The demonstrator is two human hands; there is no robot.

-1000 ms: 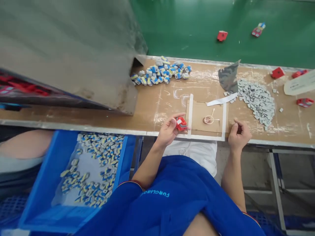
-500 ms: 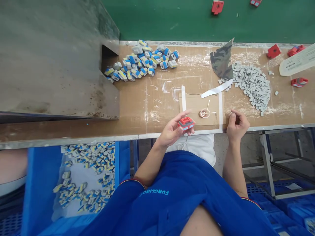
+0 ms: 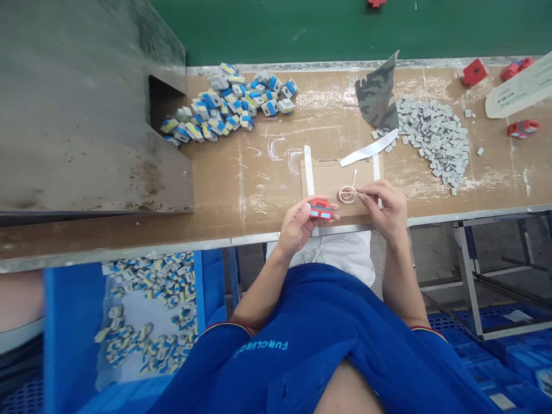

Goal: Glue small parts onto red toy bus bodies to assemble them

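My left hand [image 3: 296, 225] is wrapped round a small red toy vehicle [image 3: 321, 209] with light blue windows and a grey stripe, just above the table's front edge. My right hand [image 3: 386, 210] pinches the end of a cotton swab [image 3: 356, 192], whose other end lies in a small round cup [image 3: 342, 197]. A second cotton swab [image 3: 354, 177] leans out of the cup's far side. Under the cup lies a cardboard piece [image 3: 328, 171], held down with white tape strips [image 3: 309, 169].
Small grey pieces [image 3: 440, 135] are heaped at right beside a camouflage-patterned scrap [image 3: 379, 95]. More red toys [image 3: 523, 129] lie farther right. Blue, yellow and grey blocks [image 3: 233, 103] spill by a metal chute [image 3: 86, 115]. A blue bin [image 3: 73, 322] of similar blocks stands below left.
My right hand has moved left from beside the cardboard to the cup and taken hold of a cotton swab. My left hand still holds the toy vehicle. The view has shifted slightly.
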